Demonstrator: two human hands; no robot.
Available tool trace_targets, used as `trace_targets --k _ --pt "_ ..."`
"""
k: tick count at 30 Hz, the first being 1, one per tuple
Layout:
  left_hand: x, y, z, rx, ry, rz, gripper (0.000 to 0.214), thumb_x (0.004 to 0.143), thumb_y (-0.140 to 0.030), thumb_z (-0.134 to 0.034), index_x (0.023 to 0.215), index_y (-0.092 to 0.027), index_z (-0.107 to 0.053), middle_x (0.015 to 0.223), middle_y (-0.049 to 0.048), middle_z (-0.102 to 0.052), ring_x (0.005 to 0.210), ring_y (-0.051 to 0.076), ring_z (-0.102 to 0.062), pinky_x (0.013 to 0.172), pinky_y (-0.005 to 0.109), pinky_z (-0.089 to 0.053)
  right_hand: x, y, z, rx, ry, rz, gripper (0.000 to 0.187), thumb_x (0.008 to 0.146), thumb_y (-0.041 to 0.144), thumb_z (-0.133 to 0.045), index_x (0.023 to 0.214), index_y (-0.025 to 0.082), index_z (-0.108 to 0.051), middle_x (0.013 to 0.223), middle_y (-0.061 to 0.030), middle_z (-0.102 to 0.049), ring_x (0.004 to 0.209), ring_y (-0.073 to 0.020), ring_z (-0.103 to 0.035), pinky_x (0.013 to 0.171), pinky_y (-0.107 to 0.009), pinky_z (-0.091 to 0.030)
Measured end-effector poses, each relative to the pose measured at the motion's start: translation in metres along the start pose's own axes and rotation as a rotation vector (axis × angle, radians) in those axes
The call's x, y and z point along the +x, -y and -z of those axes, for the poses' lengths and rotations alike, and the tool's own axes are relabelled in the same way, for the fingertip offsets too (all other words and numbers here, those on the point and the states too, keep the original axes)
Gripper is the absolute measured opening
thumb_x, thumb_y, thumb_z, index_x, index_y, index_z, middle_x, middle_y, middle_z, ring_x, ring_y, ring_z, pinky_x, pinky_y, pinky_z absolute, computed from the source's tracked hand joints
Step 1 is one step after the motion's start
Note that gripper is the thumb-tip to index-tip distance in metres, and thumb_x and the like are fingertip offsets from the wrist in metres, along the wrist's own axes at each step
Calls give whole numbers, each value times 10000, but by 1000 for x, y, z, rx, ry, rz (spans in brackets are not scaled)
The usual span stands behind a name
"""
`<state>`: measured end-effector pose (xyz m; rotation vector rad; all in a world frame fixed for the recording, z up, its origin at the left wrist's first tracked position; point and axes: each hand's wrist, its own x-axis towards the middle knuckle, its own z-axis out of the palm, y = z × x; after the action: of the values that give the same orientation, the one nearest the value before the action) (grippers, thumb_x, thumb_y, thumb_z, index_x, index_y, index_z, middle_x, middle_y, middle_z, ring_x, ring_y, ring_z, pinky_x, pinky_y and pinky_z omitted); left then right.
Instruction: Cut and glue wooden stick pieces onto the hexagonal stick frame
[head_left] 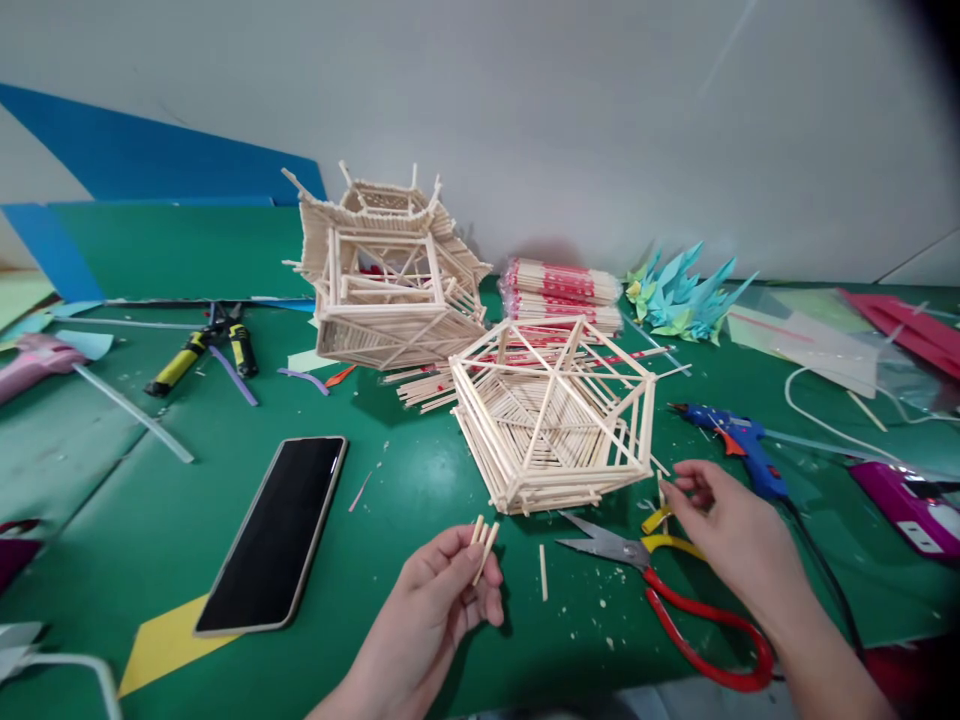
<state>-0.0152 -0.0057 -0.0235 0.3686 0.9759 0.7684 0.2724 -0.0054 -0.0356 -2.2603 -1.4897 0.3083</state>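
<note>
My left hand [450, 580] is closed around a few short wooden sticks [485, 553], held upright above the table. On the right, my right hand [712, 515] has its thumb and fingers pinched at another short wooden stick [661, 489], over the scissors' yellow handle. The scissors [611, 545] lie with blades apart, one red and one yellow handle loop. One more loose stick piece [544, 572] rests between the hands. Just beyond stands a six-sided frame [551, 420] built of wooden sticks; neither hand clearly touches it.
Behind are a tiered stick pavilion [390, 280], packs of wrapped chopsticks [562, 285] and blue folded paper [686, 290]. At right lie a blue glue gun [739, 440] with cord and a purple power strip [907, 505]. A phone [274, 535] and pliers [206, 345] lie left.
</note>
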Motion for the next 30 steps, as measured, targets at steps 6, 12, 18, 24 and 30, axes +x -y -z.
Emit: trace_targets --k 6,12,18,24,30 --pt "-7 1 -3 2 -14 9 217 703 -251 -712 851 -131 -608 676 20 -643 542 96 -583 580 218 -459 28 0 -12 -194 139 33 44 662 230 -569 682 226 -530 610 0 -632 562 -195 -581 465 -267 -308" --pt "-10 5 -11 -10 -26 11 256 688 -249 -731 884 -140 -607 704 30 -655 591 112 -611 603 233 -471 30 5 -18 -210 200 11 121 681 173 -597 795 196 -562 648 7 -632 601 -166 -584 519 -269 -368" --pt "-6 10 -16 5 45 43 260 697 -248 -722 899 -141 -596 726 39 -662 610 121 -624 588 224 -460 32 -3 -22 -99 286 6 188 849 336 -552 860 152 -589 737 19 -605 625 -110 -572 619 -293 -473" --pt "-4 6 -21 48 31 20 187 729 -237 -694 851 -125 -608 787 51 -684 574 78 -599 552 185 -429 35 -12 -20 116 281 1 111 798 264 -564 825 162 -599 669 26 -607 588 -113 -574 593 -265 -466" --pt "4 8 -20 56 19 24 179 705 -235 -708 803 -112 -622 771 62 -698 554 77 -601 533 178 -418 39 -18 -16 288 315 86 207 757 377 -497 807 195 -582 677 3 -608 620 -148 -571 578 -253 -454"
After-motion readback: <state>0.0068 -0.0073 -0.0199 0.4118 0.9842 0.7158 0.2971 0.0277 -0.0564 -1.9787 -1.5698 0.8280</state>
